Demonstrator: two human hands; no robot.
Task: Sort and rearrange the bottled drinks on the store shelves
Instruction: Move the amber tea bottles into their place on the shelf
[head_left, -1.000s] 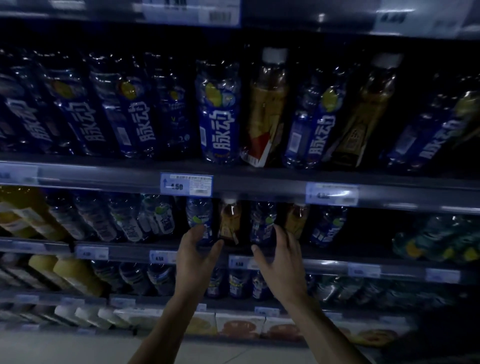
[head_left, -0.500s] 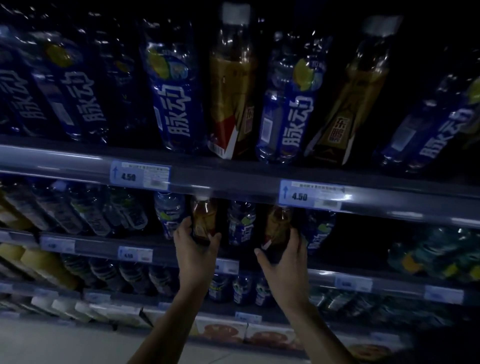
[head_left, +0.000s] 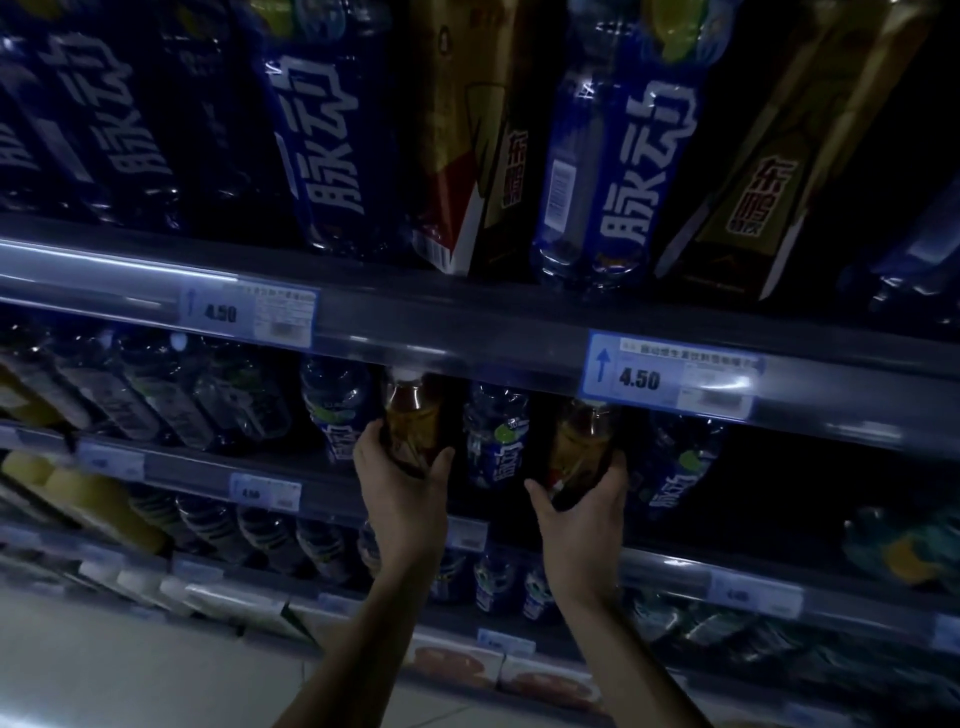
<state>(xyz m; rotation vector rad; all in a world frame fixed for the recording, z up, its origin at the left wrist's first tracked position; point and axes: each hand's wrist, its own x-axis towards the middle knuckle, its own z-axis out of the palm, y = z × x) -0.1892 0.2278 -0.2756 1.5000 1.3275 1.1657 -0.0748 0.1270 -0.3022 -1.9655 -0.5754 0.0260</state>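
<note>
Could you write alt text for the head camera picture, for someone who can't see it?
In a dim shop aisle, a person's left hand and right hand each grip an amber bottle on a shelf of blue-labelled bottles. The price tags read 4.50.

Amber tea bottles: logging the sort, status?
Left hand grips one amber tea bottle. Right hand grips another. Blue-labelled bottle between them.
</note>
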